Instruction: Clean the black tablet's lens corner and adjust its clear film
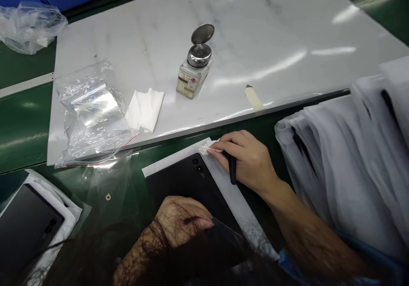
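Observation:
A black tablet [179, 177] with two camera lenses near one corner lies back side up on a white foam sleeve [174, 156]. My left hand [183, 220] rests on the tablet's back with fingers bent together, holding it; hair covers part of this hand. My right hand [249, 160] pinches a crumpled white wipe [206, 147] at the tablet's upper right corner. Tucked in the same hand is a black stick-like tool [233, 169], its kind unclear. Beyond stands a dispenser bottle [193, 75] with a metal cap, its lid flipped up.
A folded white cloth [145, 109] and clear zip bags [92, 115] lie on the pale board [255, 30]. Another tablet [30, 230] sits at lower left, near a small ring [108, 197]. White foam sleeves [338, 150] are heaped at right. Tape [254, 98] marks the board's edge.

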`<state>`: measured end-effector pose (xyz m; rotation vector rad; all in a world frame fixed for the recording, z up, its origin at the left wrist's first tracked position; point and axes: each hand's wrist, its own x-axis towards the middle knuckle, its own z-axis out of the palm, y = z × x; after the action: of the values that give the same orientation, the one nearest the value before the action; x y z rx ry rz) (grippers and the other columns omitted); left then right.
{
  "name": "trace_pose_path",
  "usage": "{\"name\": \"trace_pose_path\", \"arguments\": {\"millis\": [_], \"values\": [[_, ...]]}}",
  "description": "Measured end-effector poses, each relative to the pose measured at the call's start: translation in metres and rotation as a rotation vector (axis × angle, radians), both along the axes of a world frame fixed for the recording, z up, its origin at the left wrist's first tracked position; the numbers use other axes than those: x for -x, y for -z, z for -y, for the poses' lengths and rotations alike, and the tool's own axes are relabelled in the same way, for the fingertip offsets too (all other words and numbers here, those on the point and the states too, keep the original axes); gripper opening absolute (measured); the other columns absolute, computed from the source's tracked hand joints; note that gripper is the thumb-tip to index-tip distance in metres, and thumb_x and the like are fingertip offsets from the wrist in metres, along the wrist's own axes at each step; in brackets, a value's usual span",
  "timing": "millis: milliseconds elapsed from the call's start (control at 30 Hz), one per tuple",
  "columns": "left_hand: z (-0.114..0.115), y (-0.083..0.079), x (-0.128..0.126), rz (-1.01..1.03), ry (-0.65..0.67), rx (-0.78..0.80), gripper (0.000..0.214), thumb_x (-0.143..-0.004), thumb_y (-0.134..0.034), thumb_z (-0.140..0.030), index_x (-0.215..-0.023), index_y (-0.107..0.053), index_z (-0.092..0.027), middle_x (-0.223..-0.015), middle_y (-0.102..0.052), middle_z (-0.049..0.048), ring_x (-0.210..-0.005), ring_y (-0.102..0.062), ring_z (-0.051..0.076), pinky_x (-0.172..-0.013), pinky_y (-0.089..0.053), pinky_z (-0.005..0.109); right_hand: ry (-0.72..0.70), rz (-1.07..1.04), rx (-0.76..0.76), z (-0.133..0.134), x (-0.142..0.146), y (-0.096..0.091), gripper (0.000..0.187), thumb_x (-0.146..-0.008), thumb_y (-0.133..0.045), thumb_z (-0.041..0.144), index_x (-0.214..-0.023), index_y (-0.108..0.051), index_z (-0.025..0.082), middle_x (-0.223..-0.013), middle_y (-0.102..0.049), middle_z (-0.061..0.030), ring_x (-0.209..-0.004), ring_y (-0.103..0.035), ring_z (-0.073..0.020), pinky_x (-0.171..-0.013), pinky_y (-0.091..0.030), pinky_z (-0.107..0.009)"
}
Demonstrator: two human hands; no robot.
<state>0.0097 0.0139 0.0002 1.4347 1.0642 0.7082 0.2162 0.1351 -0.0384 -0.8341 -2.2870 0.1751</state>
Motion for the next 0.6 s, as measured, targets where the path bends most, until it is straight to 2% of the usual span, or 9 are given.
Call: {"name": "trace_pose_path", "arguments": {"millis": [167,333,467,600], "values": [[0.001,-0.001,-0.001,0.019,-0.022,-0.013,0.014,-0.079,-0.062,-0.021,-0.081,-0.074,-0.015,-0.081,-0.076,0.0118,-0.074,-0.071,0.02,-0.071,-0.054,0.021,-0.078,-0.033,0.103,0.013,0.025,0.011,0.017,-0.108,-0.077,0.015,-0.093,-0.08,0.024,-0.087,-0.08,-0.0048,-0.076,-0.067,-0.0215,-0.067,-0.058,-0.034],[0.001,-0.002,-0.001,0.07,-0.064,0.014,0.015,-0.078,-0.063,-0.022,-0.082,-0.075,-0.016,-0.081,-0.075,0.0126,-0.075,-0.071,0.022,-0.071,-0.054,0.023,0.047,-0.019,0.076,0.012,0.029,0.013,0.021,-0.105,-0.078,0.013,-0.089,-0.081,0.025,-0.086,-0.079,-0.0066,-0.076,-0.066,-0.0244,-0.067,-0.052,-0.039],[0.002,-0.002,0.001,0.121,-0.145,0.057,0.012,-0.075,-0.065,-0.024,-0.077,-0.075,-0.019,-0.079,-0.075,0.0099,-0.074,-0.07,0.023,-0.069,-0.054,0.025,0.11,-0.112,0.014,-0.004,0.025,-0.005,0.018,-0.108,-0.077,0.022,-0.091,-0.081,0.025,-0.085,-0.079,-0.0055,-0.076,-0.069,-0.0257,-0.068,-0.055,-0.04],[0.003,0.003,0.007,0.153,-0.305,0.109,0.013,-0.075,-0.064,-0.029,-0.072,-0.074,-0.02,-0.061,-0.073,0.0049,-0.053,-0.068,0.02,-0.05,-0.053,0.024,0.23,-0.312,-0.045,-0.055,0.035,-0.039,0.013,-0.107,-0.079,0.032,-0.096,-0.083,0.026,-0.093,-0.082,-0.0073,-0.09,-0.077,-0.0304,-0.082,-0.062,-0.045]]}}
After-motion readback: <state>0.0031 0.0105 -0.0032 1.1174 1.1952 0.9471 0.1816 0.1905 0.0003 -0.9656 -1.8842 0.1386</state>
